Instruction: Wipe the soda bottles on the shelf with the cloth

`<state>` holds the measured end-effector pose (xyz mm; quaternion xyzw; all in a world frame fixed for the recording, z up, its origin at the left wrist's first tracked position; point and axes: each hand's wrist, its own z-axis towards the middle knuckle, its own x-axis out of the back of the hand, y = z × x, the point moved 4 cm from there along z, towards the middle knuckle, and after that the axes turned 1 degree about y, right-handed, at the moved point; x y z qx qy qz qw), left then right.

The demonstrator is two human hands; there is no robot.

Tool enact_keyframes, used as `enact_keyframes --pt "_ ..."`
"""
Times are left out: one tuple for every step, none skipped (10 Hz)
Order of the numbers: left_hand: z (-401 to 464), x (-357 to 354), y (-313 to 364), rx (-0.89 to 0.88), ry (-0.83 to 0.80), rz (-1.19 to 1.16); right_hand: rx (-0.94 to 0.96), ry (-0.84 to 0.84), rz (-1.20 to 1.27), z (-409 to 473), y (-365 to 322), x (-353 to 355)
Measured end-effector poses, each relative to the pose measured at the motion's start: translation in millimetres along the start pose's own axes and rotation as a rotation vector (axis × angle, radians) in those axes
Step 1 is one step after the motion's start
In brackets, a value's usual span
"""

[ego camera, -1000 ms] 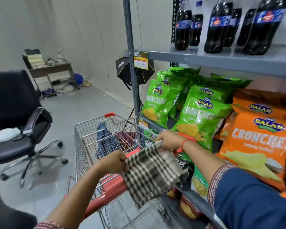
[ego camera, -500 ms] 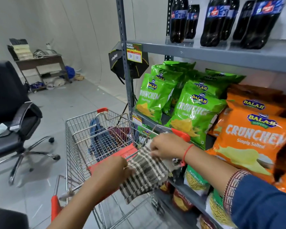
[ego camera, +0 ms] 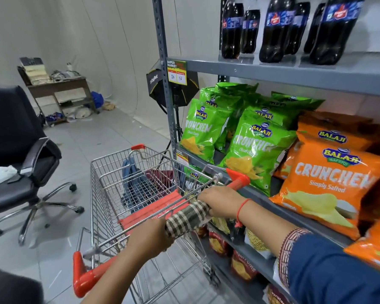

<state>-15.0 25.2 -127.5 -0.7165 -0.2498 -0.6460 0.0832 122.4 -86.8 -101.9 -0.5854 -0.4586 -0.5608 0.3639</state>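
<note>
Several dark soda bottles [ego camera: 273, 29] with blue labels stand on the top grey shelf [ego camera: 294, 73] at the upper right, well above both hands. A brown-and-white checked cloth [ego camera: 185, 218] is bunched into a short roll over the shopping cart's handle bar. My left hand [ego camera: 150, 236] grips its near end and my right hand [ego camera: 223, 201], with a red thread at the wrist, grips its far end. Neither hand touches a bottle.
The wire shopping cart [ego camera: 110, 187] with red trim stands under my hands and holds blue and maroon fabric. Green chip bags [ego camera: 248, 148] and orange chip bags [ego camera: 331, 185] fill the middle shelf. A black office chair [ego camera: 20, 154] stands left, a cluttered desk [ego camera: 57, 86] far back.
The cloth, hanging spread out between my hands a second ago, is now gathered into a tight roll over the cart handle. Both hands have dropped lower.
</note>
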Motion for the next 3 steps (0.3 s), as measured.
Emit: enact_keyframes --pt "-1.8 -0.2 0.7 -0.019 -0.11 -0.045 -0.027 -0.025 -0.037 -4.5 -4.0 4.4" --pt "5.2 22.1 4.2 -0.075 -0.283 0.077 -0.092 -0.027 0.072 -23.8 -1.7 19.5" --pt "23.9 65.6 24.2 -0.174 -0.188 0.219 -0.157 0.181 0.145 -41.4 12.9 48.9"
